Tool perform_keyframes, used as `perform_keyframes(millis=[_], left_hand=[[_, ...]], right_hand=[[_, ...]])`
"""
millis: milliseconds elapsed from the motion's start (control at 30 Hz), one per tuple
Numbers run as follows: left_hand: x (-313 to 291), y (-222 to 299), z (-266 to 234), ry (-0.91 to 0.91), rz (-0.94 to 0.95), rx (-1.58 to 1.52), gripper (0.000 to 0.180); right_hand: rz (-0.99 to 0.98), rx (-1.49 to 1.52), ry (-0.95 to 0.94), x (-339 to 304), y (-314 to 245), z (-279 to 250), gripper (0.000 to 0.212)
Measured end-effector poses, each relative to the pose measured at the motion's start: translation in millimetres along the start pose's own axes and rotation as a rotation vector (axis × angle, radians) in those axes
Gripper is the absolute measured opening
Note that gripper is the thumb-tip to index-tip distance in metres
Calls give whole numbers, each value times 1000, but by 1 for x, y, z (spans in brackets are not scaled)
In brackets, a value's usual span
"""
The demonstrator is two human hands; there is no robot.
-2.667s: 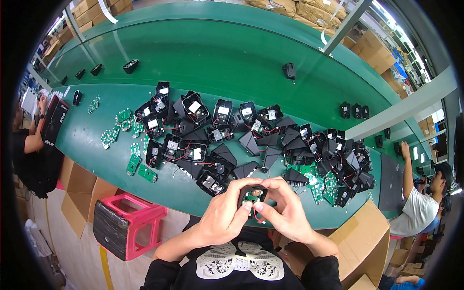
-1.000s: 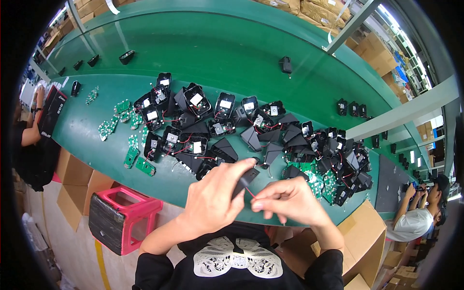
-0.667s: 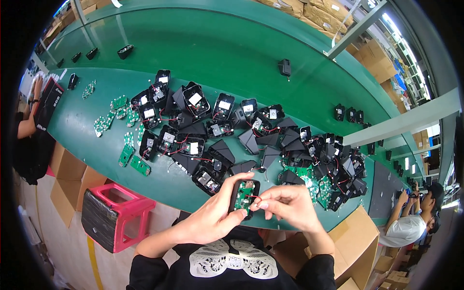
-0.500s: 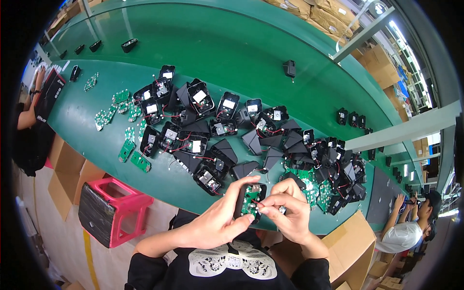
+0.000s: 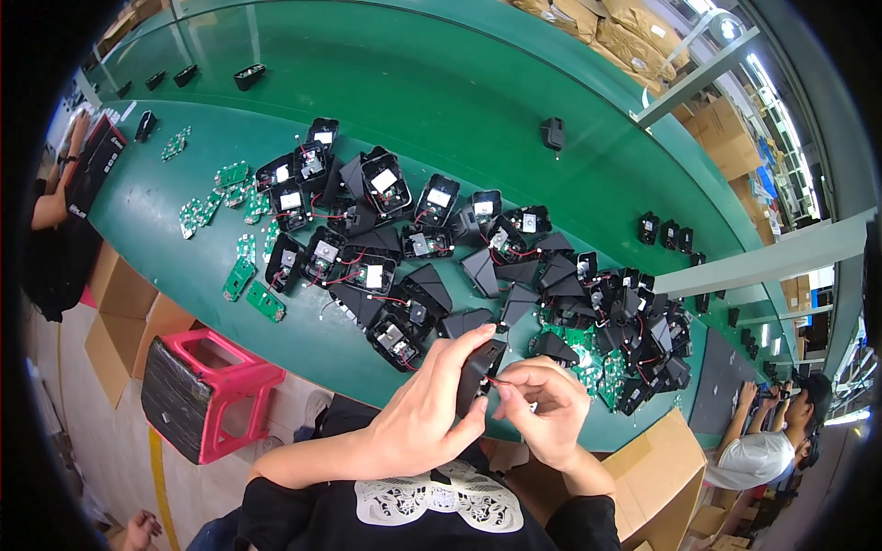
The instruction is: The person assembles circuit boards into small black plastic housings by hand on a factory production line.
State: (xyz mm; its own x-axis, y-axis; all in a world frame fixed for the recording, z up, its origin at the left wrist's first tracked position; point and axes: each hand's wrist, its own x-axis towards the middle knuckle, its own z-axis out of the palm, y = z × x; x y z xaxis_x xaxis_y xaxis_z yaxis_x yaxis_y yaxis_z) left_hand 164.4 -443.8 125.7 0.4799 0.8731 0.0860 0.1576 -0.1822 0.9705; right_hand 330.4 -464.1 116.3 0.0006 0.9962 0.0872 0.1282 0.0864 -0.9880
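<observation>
My left hand (image 5: 427, 399) is closed around a small black plastic housing (image 5: 475, 376), its thumb on the near edge and fingers along the far side. The housing is tilted, so its dark outer wall shows and the circuit board inside is mostly hidden. At its right side, my right hand (image 5: 548, 404) pinches a thin red wire (image 5: 497, 380) between thumb and forefinger. Just beyond my hands, open black housings (image 5: 395, 342) with red wires lie on the green bench (image 5: 340, 354). Loose green circuit boards (image 5: 265, 301) are to the left.
A dense heap of black housings (image 5: 634, 321) lies at the right, beside more circuit boards (image 5: 588, 354). Near the bench stand a pink stool (image 5: 216, 409) and an open cardboard box (image 5: 657, 468). Other people work at both ends; another person's hand (image 5: 141, 530) shows at lower left.
The housing has been tilted in my left hand, turning the circuit board, visible before, mostly out of sight. My right hand still pinches the wire. Another person's hand has appeared at lower left.
</observation>
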Motion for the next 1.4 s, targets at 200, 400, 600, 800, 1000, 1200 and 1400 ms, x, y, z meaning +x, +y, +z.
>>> perform_keyframes(millis=[200, 400, 600, 800, 1000, 1200, 1400], left_hand=[[4, -9, 4, 152, 214, 278, 66], [6, 1, -14, -121, -92, -111, 62], [8, 2, -23, -389, -453, -522, 61], [9, 1, -24, -446, -465, -617, 59], [9, 6, -24, -473, -486, -581, 58], [8, 10, -23, -479, -460, -495, 57], [2, 10, -11, -395, -261, -312, 60]], right_hand=[[-184, -291, 16, 6, -5, -1, 18], [-551, -565, -55, 15, -8, -6, 25], [-397, -444, -145, 12, -3, -9, 25], [-467, -482, -214, 15, -5, -14, 27], [-647, -632, -177, 11, -9, -16, 28], [-768, -826, -150, 2, -8, -20, 33], [-731, -649, -152, 2, -5, -24, 30]])
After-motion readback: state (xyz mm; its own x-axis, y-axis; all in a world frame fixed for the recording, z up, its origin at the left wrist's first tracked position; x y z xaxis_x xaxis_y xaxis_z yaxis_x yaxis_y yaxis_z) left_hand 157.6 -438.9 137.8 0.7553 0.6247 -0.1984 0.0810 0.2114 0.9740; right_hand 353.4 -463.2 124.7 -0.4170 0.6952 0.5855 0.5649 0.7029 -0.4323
